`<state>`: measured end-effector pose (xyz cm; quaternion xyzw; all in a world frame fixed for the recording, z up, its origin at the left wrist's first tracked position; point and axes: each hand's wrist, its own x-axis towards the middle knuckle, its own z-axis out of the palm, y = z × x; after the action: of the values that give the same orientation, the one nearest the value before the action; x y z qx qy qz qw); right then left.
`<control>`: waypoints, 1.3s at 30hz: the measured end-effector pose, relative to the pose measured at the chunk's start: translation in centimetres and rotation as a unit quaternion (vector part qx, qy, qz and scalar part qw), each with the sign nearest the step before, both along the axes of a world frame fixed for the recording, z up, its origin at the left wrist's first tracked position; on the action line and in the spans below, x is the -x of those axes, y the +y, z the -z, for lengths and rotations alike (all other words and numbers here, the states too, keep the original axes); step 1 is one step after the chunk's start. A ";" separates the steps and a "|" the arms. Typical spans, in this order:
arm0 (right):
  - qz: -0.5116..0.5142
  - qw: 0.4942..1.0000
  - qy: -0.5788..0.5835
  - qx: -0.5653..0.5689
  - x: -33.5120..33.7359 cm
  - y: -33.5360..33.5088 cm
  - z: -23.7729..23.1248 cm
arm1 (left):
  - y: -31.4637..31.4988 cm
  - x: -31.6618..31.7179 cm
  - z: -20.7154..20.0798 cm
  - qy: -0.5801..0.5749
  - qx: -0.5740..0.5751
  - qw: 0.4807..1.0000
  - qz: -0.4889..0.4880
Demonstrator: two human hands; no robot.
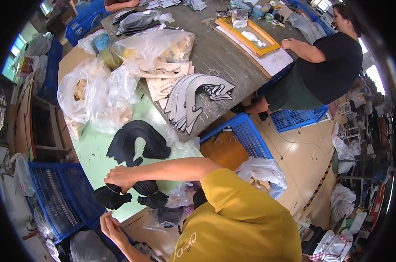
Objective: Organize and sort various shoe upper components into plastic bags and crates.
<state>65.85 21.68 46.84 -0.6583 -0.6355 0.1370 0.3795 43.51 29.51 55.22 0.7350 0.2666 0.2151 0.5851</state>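
My right hand (121, 177) reaches across the pale green table top and is closed on a bundle of black cut pieces (112, 197) at the table's near left edge. Just below, my left hand (112, 225) is raised off the edge, fingers stretched out and holding nothing. Next to my right wrist lie more black pieces (153, 200), partly covered by the arm. Beyond the forearm, a fanned stack of curved black pieces (139, 142) rests on the green surface. What my right fingers press against underneath is hidden.
Clear plastic bags (106, 94) of beige pieces crowd the table's far left. Curved grey pieces (193, 98) fan out on the dark table. Blue crates (58, 198) stand left; a blue basket (246, 131) is at right. A co-worker (324, 61) holds a yellow frame (246, 37).
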 end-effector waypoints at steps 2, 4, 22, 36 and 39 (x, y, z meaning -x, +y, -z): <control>-0.037 0.999 0.004 -0.006 0.9 1.5 -0.3 | 1.0 -0.4 -1.4 0.093 -0.029 0.995 0.014; -0.022 0.999 0.029 -0.014 0.1 1.6 0.2 | 1.4 -1.4 -0.8 0.125 -0.073 0.989 0.024; -0.026 0.992 0.085 0.092 0.4 1.3 -2.8 | 4.2 -2.3 8.8 -0.014 0.132 0.968 -0.212; -0.121 0.993 0.008 -0.011 1.1 -0.4 -2.1 | 7.6 -4.0 4.9 0.127 0.245 0.940 0.200; -0.110 0.993 -0.048 -0.003 1.4 0.1 -1.7 | 7.5 -3.6 4.2 0.164 0.183 0.952 0.183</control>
<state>64.49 21.74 48.59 -0.5890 -0.7221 0.1440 0.3329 47.08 36.97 50.98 0.6768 0.2542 -0.0717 0.6871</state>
